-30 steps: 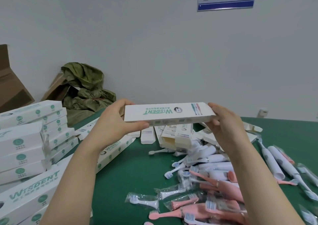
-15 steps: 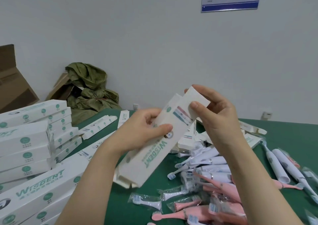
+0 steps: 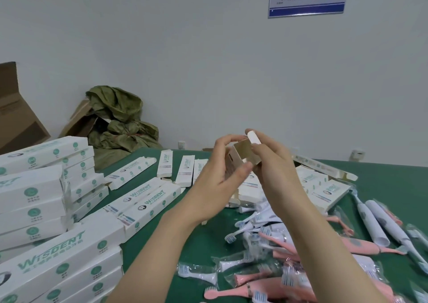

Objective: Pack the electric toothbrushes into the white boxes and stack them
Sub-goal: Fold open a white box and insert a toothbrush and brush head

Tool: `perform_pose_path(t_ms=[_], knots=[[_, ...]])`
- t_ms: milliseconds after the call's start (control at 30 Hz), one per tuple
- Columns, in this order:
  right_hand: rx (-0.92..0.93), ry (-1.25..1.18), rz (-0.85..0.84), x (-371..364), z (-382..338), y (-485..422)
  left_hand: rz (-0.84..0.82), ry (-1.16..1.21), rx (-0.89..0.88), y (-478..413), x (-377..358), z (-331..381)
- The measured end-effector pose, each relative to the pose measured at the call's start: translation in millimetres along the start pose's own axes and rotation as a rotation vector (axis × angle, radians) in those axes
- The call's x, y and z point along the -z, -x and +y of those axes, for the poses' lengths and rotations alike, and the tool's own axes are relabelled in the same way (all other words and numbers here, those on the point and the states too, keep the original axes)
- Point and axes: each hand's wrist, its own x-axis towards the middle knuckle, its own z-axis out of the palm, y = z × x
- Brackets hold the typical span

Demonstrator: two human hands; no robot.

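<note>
Head view shows one white box (image 3: 245,155) held up off the counter (image 3: 203,237), turned so its open end faces the person and the brown inside shows. The left hand (image 3: 220,177) wraps the box's left side, its fingers curled over the top and its thumb pressed on the near edge. The right hand (image 3: 275,173) pinches the right wall at the mouth, and the white end flap (image 3: 253,137) stands up just above its fingers. Both sets of fingers are closed on the box, neither spread wide. I cannot tell whether a brush is already inside.

Below the box and to its right, loose toothbrushes (image 3: 281,244), pink and white, lie heaped on the counter, some in clear wrap. To the box's left a stack (image 3: 34,200) of closed boxes rises in several layers. Just behind the box and to its left, a few flat boxes (image 3: 186,170) lie apart from one another.

To my eye the box is thin card: light, easily dented, and likely to buckle if squeezed across its broad faces. It is best held by the long edges near the mouth, where the folds stiffen it. The brushes look rigid, smooth plastic, and slick where wrapped. I would take one by the thick handle rather than the bristle end.
</note>
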Motion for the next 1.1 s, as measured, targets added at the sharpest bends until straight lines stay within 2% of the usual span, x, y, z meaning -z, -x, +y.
perform_pose_path(t_ms=[100,200,367,433,567,700,867,1100], knots=[[0.044,-0.004,-0.008,-5.9,0.7,2.5,0.122,-0.025,-0.040,-2.8,1.8,-4.7],[0.068,-0.022,0.014,-8.3,2.3,3.3,0.134,-0.096,-0.057,-2.3,4.1,-6.8],[0.114,0.039,-0.047,-13.4,6.4,5.6,0.232,-0.144,-0.039,-4.6,0.0,-10.4],[0.184,0.191,-0.070,-14.4,10.4,7.5,0.253,-0.125,-0.008,-5.4,-1.1,-11.8],[0.312,0.439,-0.037,-10.9,21.9,7.4,0.181,-0.113,0.056,-3.3,-1.7,-20.7],[0.464,0.609,-0.024,-9.5,33.3,4.2,0.283,-0.073,0.059,-4.4,-5.9,-26.8],[0.536,0.753,-0.093,-4.4,35.5,2.2,0.313,-0.096,0.004,-5.6,-7.7,-24.5],[0.639,1.091,-0.169,-4.3,23.3,6.4,0.339,-0.131,0.002,-4.9,-2.1,-17.4]])
